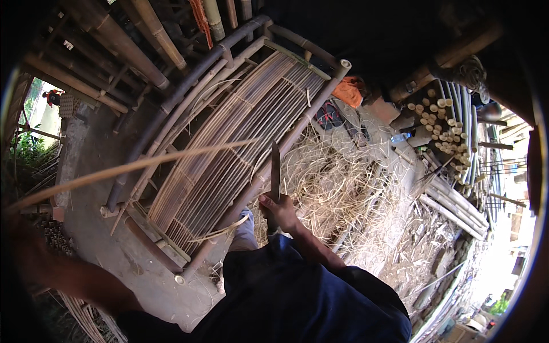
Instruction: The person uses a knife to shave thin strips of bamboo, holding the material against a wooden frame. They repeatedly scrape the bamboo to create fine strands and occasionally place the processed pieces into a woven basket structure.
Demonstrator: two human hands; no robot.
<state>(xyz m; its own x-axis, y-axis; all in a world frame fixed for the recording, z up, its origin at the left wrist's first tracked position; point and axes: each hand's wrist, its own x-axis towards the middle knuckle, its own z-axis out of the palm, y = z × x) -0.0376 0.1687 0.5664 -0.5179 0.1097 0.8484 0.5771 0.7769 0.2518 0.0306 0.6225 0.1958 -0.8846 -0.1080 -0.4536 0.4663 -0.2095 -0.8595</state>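
Note:
My right hand (278,212) is closed round the handle of a knife (275,171), its dark blade pointing up and away from me. At the far left, in shadow, my left hand (26,237) grips the near end of a long, pale bamboo strip (137,164); its fingers are hard to make out. The strip slants up to the right, and its thin far end lies close to the blade in this view. Beneath both is a bamboo bench (223,154) with a slatted seat of narrow strips. A loose curled strip (220,231) lies across its near rail.
Tangled bamboo shavings (337,188) cover the floor right of the bench. Cut bamboo poles (443,123) are stacked farther right, near a plastic bottle (400,138). An orange cloth (349,91) lies beyond the bench's far corner. Bamboo poles (123,43) stand at the upper left.

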